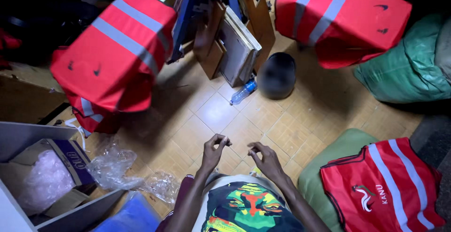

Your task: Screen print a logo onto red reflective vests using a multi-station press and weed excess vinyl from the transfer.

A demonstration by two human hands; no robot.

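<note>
Left hand (214,150) and right hand (263,156) hover pinched narrow above the tiled floor (282,124), near each other; whether they hold anything, I cannot tell. The red vest (383,187) lies right of them.

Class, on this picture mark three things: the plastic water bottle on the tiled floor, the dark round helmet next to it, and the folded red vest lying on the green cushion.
Plastic water bottle (243,92), head view: middle of its clear body.
Dark round helmet (277,74), head view: centre of its dome.
Folded red vest (383,185), head view: red front panel.
</note>
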